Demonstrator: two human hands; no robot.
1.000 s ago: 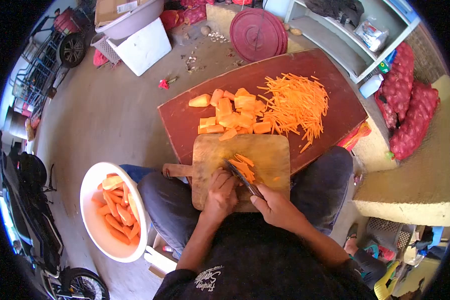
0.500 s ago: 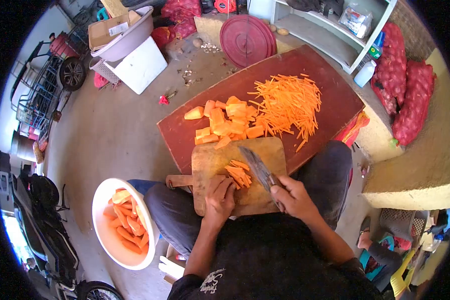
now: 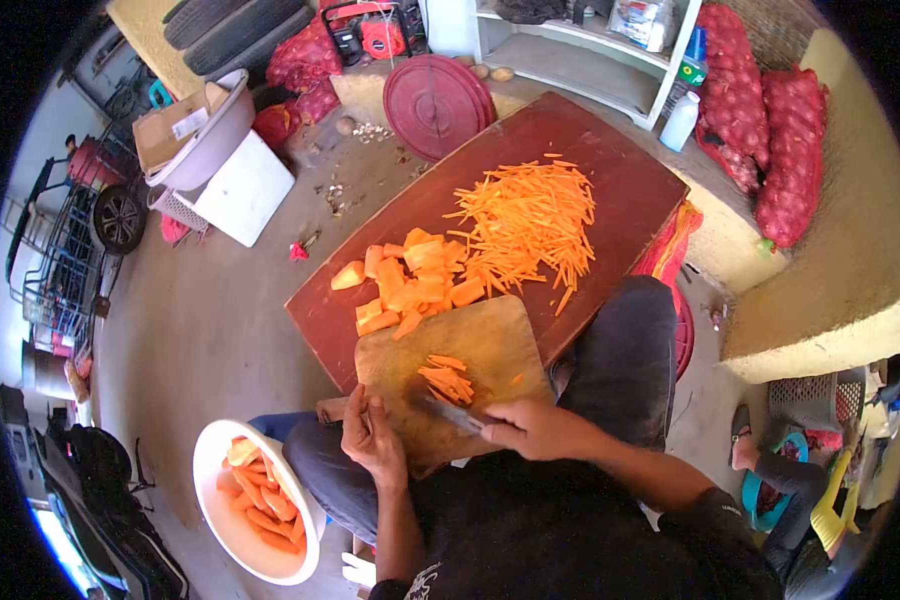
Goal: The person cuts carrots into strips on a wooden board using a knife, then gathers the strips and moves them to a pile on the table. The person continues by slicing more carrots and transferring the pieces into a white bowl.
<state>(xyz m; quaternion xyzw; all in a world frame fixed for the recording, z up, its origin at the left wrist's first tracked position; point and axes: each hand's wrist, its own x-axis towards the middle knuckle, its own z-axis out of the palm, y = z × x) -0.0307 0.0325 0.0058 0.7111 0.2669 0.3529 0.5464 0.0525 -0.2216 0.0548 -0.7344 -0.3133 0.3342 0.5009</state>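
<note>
My right hand (image 3: 535, 428) is closed around the handle of a knife (image 3: 460, 415). Its blade, blurred by motion, lies low over the wooden cutting board (image 3: 500, 345), just below a small pile of carrot sticks (image 3: 446, 380). At the board's left edge, my left hand (image 3: 375, 445) has its fingers bent and gripping the rim; part of the grip is hidden. Beyond the board, peeled carrot chunks (image 3: 410, 275) sit on a dark red tabletop (image 3: 610, 170), with a large heap of carrot sticks (image 3: 535, 220) to their right.
A white bucket (image 3: 207, 490) of whole peeled carrots (image 3: 265, 505) stands by my left knee. Red mesh sacks (image 3: 795, 150) lean at the right wall near a shelf (image 3: 570, 65). A motorcycle (image 3: 90, 480) is at the left; another person's foot (image 3: 743, 450) shows at lower right.
My left hand has moved from the carrot sticks to the board's left edge. The knife has swung down and left, its blade now beside the sticks. The view has shifted.
</note>
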